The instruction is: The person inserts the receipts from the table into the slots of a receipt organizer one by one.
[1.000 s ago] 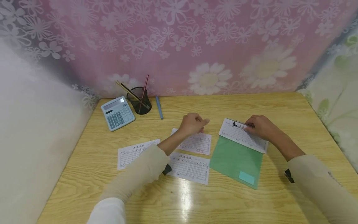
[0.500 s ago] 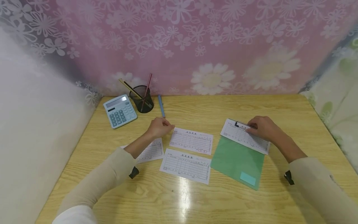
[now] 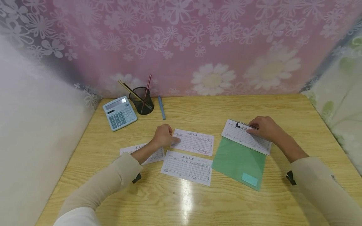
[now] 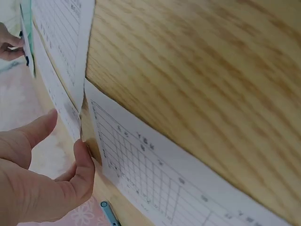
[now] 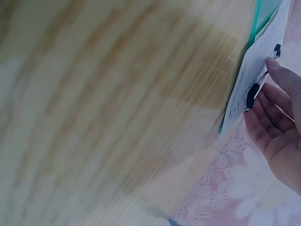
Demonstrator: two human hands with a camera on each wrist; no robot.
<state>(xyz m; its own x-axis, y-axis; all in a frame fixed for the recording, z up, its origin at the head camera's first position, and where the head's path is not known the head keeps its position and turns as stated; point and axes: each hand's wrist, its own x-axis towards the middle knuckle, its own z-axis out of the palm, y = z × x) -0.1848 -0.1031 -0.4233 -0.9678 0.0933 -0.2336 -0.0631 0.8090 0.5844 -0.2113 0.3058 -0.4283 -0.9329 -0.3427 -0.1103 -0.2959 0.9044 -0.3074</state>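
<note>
Three printed paper slips lie on the table. My left hand [image 3: 163,135] is at the left edge of the upper slip [image 3: 195,142]. Its thumb is over the slip and the index fingertip [image 4: 81,148] beside the edge, with a gap between them. The lower slip [image 3: 186,166] is just in front; the left slip [image 3: 156,156] is partly under my forearm. My right hand [image 3: 263,127] grips the metal clip [image 5: 254,94] of a green clipboard [image 3: 238,158], thumb on the printed side and fingers behind. Another slip [image 3: 240,136] lies under that clip.
A blue calculator [image 3: 120,113] sits at the back left, beside a black mesh pen cup [image 3: 147,108] with several pencils. A blue pen [image 3: 161,108] lies to the cup's right. Behind the table [image 3: 226,204] hangs a pink floral cloth [image 3: 169,47].
My left hand moved left from above the upper slip to its left edge, then slightly down, and its thumb is now over the slip. The right hand keeps its grip on the clip.
</note>
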